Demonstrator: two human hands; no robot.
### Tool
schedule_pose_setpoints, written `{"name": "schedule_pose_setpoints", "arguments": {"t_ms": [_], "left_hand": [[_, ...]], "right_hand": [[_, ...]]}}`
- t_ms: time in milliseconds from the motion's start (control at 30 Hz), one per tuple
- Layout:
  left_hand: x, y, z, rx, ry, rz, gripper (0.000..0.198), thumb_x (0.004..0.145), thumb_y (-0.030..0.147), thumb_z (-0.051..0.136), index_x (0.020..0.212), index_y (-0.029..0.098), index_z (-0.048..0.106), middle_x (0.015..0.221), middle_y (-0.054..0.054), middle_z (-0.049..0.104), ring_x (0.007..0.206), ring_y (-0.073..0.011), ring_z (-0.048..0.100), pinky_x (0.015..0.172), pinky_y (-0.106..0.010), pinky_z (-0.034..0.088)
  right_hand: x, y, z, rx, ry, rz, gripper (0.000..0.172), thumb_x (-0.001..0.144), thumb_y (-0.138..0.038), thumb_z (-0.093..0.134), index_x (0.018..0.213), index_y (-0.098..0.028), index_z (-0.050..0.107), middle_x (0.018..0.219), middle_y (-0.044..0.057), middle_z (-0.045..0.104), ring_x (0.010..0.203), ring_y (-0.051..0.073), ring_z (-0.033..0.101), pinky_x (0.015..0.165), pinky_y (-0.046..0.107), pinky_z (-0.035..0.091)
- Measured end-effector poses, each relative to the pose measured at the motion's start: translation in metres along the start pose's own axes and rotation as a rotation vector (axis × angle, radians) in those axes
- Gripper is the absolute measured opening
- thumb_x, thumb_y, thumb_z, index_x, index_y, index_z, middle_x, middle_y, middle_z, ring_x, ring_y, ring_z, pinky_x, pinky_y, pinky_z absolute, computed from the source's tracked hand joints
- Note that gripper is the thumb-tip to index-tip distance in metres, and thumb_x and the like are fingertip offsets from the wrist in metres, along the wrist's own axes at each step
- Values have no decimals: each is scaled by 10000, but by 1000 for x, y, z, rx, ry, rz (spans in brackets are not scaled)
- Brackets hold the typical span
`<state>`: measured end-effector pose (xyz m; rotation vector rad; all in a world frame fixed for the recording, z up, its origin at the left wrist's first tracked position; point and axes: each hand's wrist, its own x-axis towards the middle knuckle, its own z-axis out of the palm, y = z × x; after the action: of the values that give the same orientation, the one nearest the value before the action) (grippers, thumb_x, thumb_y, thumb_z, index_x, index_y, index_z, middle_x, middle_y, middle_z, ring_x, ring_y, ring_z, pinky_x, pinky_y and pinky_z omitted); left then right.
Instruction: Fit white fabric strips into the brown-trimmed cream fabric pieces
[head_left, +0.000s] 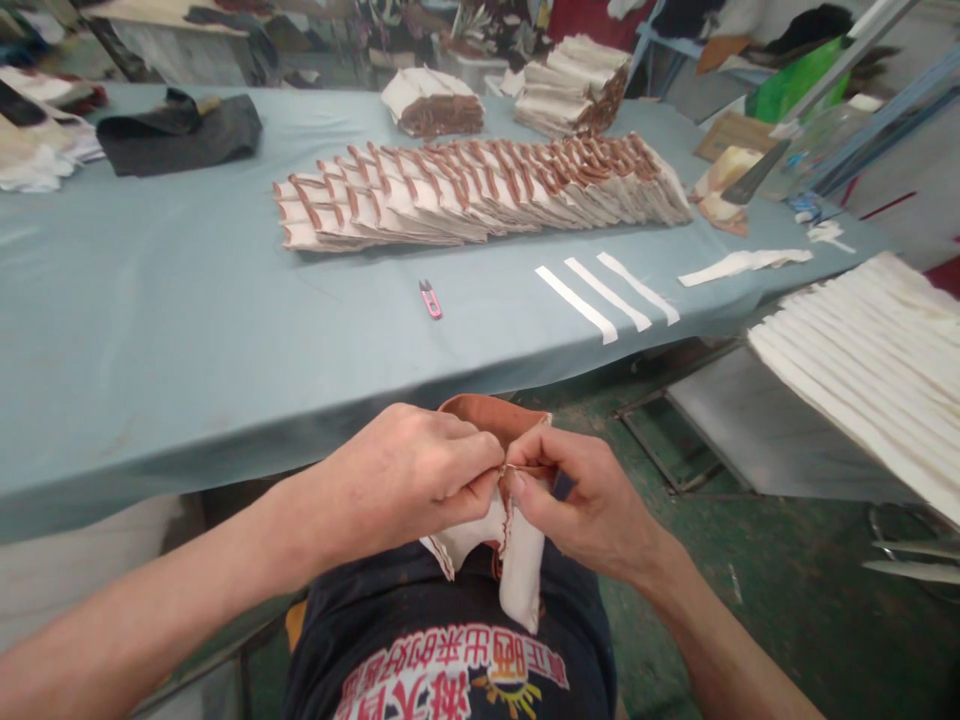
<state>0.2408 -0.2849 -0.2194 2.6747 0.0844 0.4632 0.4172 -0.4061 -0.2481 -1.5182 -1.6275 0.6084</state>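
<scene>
Just beyond my lap, a fabric piece (523, 570) in white and brown hangs from my fingers, its brown part curving up behind them. My left hand (427, 460) is closed in a pinch on its seam. Facing it, my right hand (577, 490) pinches the same seam between thumb and forefinger. The fingertips of both hands nearly touch. White flaps with dark red stitched edges hang below. Whatever small detail lies between the fingertips is hidden.
On the blue-covered table (225, 350) lie a long row of brown-edged white pieces (480, 190), pink snips (430, 299), white strips (576, 303) and a dark cloth (180, 135). Stacked bundles (574, 85) stand behind. White fabric (870, 350) is layered at the right.
</scene>
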Motion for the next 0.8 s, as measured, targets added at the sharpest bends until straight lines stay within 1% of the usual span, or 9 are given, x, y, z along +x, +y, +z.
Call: {"name": "schedule_pose_setpoints", "arguments": {"t_ms": [133,200,233,300,400,467,533,667,800], "left_hand": [[-1,-2,6,75,26,4,283,923,75,491,707,107,672,628,-35,646,540,-142,560,533,-292,372],[-2,-4,7,-14,48,-32,252,880,73,506,696,109,673,611,-14,621,521,-117,518,520,-270,344],[-2,-5,8,-104,54,-76,221,843,72,519,688,114,670,599,5,601,510,-99,488,508,-252,327],[-1,-5,8,-357,51,-220,165,771,88,530,657,127,643,573,42,544,497,-71,429,486,-211,300],[2,-3,8,-788,35,-451,132,741,182,524,630,142,584,572,53,496,516,-68,401,472,-181,315],[4,-2,9,-1000,37,-541,138,725,242,531,632,147,568,605,38,512,544,-80,423,488,-190,350],[4,-2,11,-1094,39,-589,134,697,262,547,632,148,568,639,21,540,576,-96,458,517,-206,378],[2,-4,14,-1107,8,-579,120,696,241,550,622,148,568,638,16,547,585,-101,473,530,-209,378],[0,-3,14,-1111,49,-484,107,708,182,542,609,146,560,645,22,538,573,-84,440,498,-183,344]], "right_hand": [[0,-2,4,-50,43,-9,141,861,-163,571,727,-183,610,639,-27,640,546,89,549,546,218,408],[-1,-3,4,-42,54,4,137,861,-171,577,729,-183,612,634,-31,634,543,88,544,548,216,410],[0,-4,5,-30,57,14,135,860,-176,579,730,-183,615,630,-34,629,541,87,540,547,215,410],[0,-7,6,10,60,31,138,856,-192,586,721,-187,613,615,-39,615,529,86,520,535,213,399],[4,-14,7,116,65,69,160,846,-223,585,687,-199,578,581,-47,581,509,88,497,515,214,380],[7,-17,9,208,63,122,177,830,-243,573,660,-208,537,555,-55,544,493,89,470,503,215,368],[9,-18,10,297,31,199,202,815,-276,573,637,-214,502,542,-56,514,487,89,443,490,215,351],[11,-16,10,397,-116,330,272,808,-343,603,619,-219,453,539,-46,502,501,94,424,484,213,318],[9,-14,9,280,-136,379,278,773,-349,617,613,-220,430,559,-51,452,536,95,383,505,230,293]]}}
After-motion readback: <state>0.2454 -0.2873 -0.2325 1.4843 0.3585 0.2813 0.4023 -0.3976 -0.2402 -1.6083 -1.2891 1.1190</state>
